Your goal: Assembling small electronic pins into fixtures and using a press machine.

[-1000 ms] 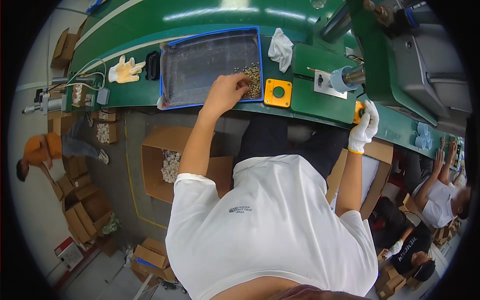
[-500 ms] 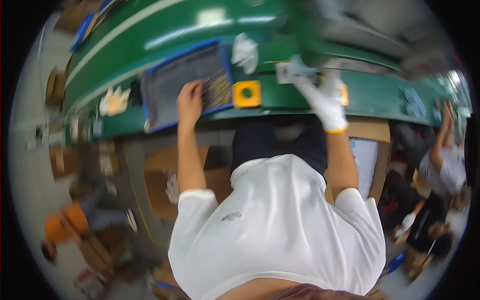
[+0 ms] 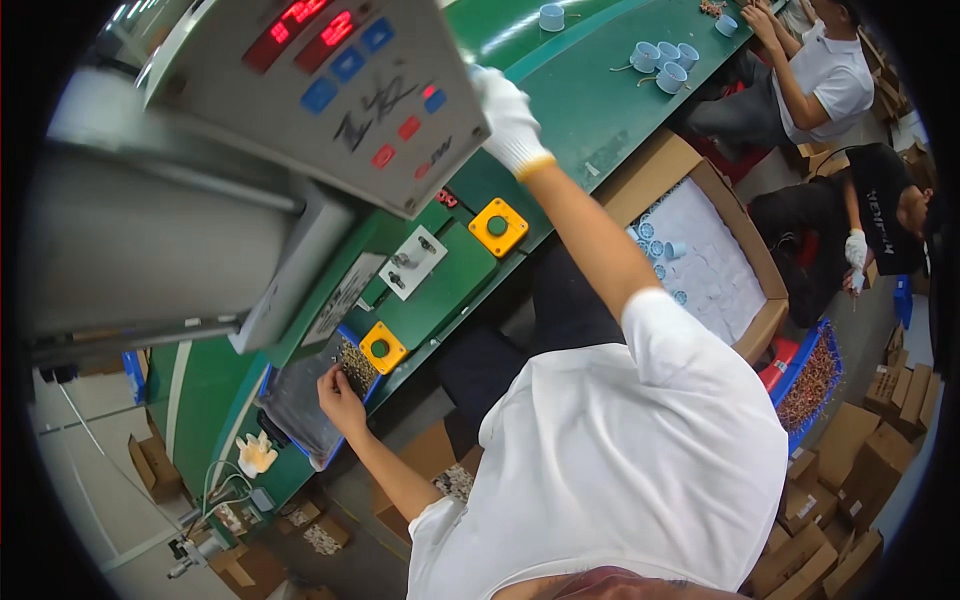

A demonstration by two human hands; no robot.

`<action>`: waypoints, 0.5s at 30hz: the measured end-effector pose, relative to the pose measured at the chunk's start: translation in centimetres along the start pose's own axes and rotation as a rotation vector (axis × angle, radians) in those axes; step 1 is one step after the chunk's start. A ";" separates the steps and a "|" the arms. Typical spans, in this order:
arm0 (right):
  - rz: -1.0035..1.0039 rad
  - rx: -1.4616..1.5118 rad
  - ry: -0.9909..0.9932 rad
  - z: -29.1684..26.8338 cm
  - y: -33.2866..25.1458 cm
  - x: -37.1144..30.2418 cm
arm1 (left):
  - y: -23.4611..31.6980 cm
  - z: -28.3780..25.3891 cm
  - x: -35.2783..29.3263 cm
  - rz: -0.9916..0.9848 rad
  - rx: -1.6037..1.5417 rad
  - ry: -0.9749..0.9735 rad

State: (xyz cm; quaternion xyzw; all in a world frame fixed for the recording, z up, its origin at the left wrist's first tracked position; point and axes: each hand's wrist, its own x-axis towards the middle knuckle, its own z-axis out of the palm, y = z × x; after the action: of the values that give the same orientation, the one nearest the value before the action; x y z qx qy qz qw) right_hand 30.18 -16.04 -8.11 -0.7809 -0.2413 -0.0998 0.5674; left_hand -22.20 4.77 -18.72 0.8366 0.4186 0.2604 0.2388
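Note:
My left hand (image 3: 342, 402) is bare and reaches to the near side of a blue-rimmed tray (image 3: 300, 400). Its fingers are drawn together beside a heap of small brass-coloured pins (image 3: 356, 368); whatever they hold is too small to make out. My right hand (image 3: 512, 122), in a white knit glove, is stretched out over the green bench, its fingertips partly behind the machine's control panel (image 3: 350, 100). A sliver of a light blue part (image 3: 474, 70) shows at those fingers. A metal fixture plate (image 3: 413, 264) with clamps lies between two yellow button boxes (image 3: 498, 227), holding no blue part.
Several light blue cups (image 3: 668, 62) with wires stand on the green bench (image 3: 570, 110). A cardboard box (image 3: 725, 190) of blue cups is beside my right arm. The machine overhangs the left. A co-worker (image 3: 825, 80) sits at far right; another (image 3: 880, 210) is nearer.
The view has swung to the right, bringing the control panel into sight. My right hand has moved away from the fixture, out along the bench. My left hand remains at the tray.

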 end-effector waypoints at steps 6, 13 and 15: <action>-0.259 -0.625 -0.270 8.0 13.2 9.0 | 1.2 0.3 1.0 -0.009 0.022 -0.042; -0.416 -0.690 0.341 -14.9 13.5 8.5 | 1.4 -0.3 -0.1 -0.043 0.057 -0.011; -0.074 -1.195 0.533 -21.2 18.8 6.7 | 1.6 0.1 0.4 -0.013 0.088 -0.015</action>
State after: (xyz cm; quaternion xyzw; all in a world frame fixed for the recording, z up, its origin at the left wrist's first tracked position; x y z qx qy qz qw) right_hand 47.66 -38.62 -13.91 -0.9014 -0.0222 -0.4264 0.0721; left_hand -20.99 4.18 -17.72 0.8455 0.4333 0.2339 0.2066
